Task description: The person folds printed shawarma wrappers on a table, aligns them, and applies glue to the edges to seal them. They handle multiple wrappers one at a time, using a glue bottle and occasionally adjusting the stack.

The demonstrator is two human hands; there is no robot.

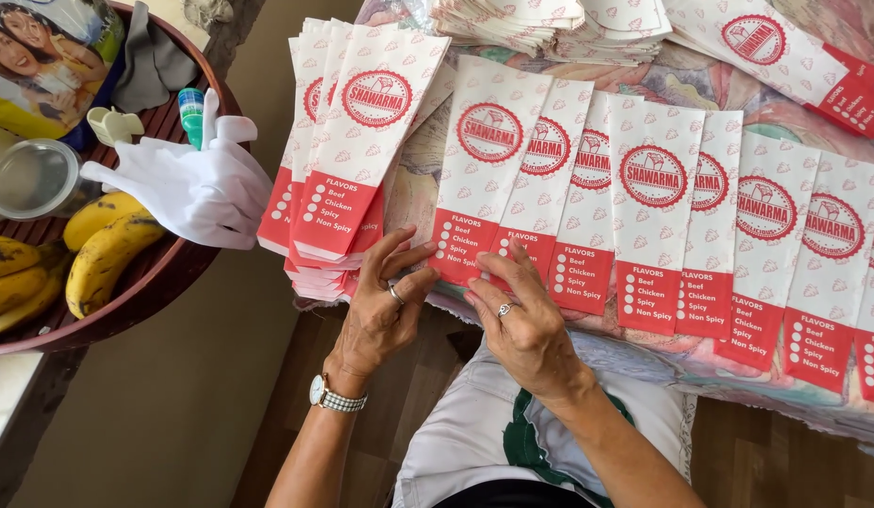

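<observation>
Sleeves (484, 169): matt paper, red print on white. Gloves (197, 188): white woven cloth, soft and matt. Tray (145, 282): dark wood, low sheen. Watch band (338, 400): polished metal. Tub (32, 179): clear glossy plastic.

A floral-patterned cloth (700, 85) in muted pinks, greens and blues covers the work surface, its edge hanging toward a brown wood-look floor (756, 461). At left, a round dark-wood tray (164, 273) sits on a pale-topped table (9, 386), holding ripe bananas (98, 254), white gloves (197, 183), a clear plastic lid (32, 179), a small green-capped bottle (191, 113) and grey fabric (155, 56). Soft, even daylight fills the scene; a plain tan surface (173, 404) lies between table and cloth.
</observation>
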